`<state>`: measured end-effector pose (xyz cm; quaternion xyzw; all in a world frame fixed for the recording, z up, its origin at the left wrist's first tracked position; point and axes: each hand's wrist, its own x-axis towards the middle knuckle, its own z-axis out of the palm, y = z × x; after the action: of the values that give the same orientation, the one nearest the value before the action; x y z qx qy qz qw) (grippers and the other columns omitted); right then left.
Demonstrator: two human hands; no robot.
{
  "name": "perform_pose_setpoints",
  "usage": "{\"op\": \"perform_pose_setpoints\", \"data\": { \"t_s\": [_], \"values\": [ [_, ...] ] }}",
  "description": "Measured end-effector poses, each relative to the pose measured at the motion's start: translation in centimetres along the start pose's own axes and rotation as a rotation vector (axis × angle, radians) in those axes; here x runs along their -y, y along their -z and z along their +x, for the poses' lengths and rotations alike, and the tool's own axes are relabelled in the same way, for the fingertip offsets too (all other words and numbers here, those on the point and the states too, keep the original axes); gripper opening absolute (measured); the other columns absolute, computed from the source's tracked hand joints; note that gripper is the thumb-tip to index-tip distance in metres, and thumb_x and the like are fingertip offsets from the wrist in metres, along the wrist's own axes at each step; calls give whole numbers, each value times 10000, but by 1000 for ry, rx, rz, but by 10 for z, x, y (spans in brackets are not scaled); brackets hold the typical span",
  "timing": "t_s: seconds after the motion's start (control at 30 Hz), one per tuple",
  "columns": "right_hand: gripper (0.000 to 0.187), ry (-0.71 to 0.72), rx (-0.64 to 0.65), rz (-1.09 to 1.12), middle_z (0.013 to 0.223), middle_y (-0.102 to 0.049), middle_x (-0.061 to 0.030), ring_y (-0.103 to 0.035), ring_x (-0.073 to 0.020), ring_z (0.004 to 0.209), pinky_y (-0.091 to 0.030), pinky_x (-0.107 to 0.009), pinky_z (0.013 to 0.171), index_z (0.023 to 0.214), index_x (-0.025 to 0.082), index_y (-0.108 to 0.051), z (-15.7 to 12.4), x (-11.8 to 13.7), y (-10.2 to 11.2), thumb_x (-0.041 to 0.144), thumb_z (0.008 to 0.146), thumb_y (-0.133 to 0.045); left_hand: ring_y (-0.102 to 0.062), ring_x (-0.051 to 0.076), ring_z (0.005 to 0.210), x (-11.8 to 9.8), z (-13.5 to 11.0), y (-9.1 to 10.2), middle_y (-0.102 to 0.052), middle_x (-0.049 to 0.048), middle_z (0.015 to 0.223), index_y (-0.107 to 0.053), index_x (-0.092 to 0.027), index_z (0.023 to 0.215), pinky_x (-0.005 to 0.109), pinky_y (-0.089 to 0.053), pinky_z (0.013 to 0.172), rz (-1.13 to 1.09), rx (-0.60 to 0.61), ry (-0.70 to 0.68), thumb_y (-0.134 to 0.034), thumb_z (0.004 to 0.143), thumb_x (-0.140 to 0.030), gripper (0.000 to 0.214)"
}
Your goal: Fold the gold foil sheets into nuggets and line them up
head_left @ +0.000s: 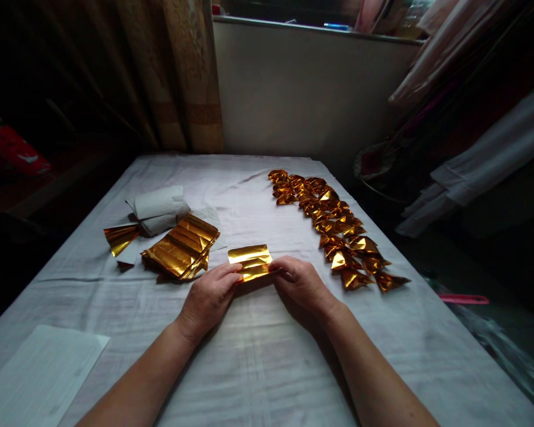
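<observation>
While a creased gold sheet (250, 257) is gripped near its corners by the fingers of the left hand (211, 295) and right hand (303, 286) — seemingly part-folded — over the white-covered desk (249, 362), a stack of sheets (180, 246) is left beside it, apparently unshaped. Reaching farther back, many folded pieces (327, 226) are laid in rows, in no visible container.

no legible text, labels, brands, numbers

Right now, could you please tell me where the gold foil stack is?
In the head view, the gold foil stack lies left of centre on the white cloth, beyond the left hand, beside the curled white paper.
</observation>
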<state>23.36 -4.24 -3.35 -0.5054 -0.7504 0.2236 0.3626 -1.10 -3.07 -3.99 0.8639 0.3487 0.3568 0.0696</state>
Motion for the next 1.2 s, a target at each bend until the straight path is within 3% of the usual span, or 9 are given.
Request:
{"op": "perform_pose_setpoints", "data": {
  "t_s": [0.17,0.4,0.63,0.73,0.97,1.2],
  "values": [
    [233,84,114,-122,915,-724,-42,-662,-172,830,-513,-276,751,905,224,-700,1,2,3,46,791,-601,-684,215,1021,2,-1,0,-747,75,1049,-719,-212,978,378,-567,901,-10,82,10,-530,914,-171,204],
    [155,153,147,-244,991,-731,-68,-652,-208,912,-510,-344,821,909,232,-728,2,3,4,124,825,-654,-621,279,1074,-8,2,6,-754,53,1028,-747,-254,941,492,-464,956,141,126,18,-626,891,-288,135],
    [126,198,153,-195,948,-756,-34,-652,-190,864,-491,-343,810,872,280,-764,3,3,6,223,883,-652,-628,224,973,-6,3,6,-756,34,959,-742,-255,901,410,-442,900,153,126,-25,-576,938,-306,178],
    [129,192,172,-223,937,-757,-37,-655,-194,862,-488,-346,811,892,272,-761,3,2,6,237,894,-637,-633,210,914,-4,2,7,-750,26,934,-724,-244,900,382,-438,852,117,159,21,-574,938,-304,167],
    [103,73,22,-269,930,-731,-58,-644,-211,872,-487,-354,807,866,232,-723,3,-3,-7,240,895,-624,-590,223,911,-6,-1,1,-690,47,931,-670,-210,836,362,-438,820,121,144,215,-585,914,-284,136],
    [93,-31,-44,-305,902,-682,-62,-606,-231,898,-456,-358,818,798,218,-657,4,2,-18,229,879,-613,-571,232,878,-8,0,-3,-664,55,885,-620,-199,855,362,-441,807,177,141,272,-570,908,-269,101]
  ]
}}
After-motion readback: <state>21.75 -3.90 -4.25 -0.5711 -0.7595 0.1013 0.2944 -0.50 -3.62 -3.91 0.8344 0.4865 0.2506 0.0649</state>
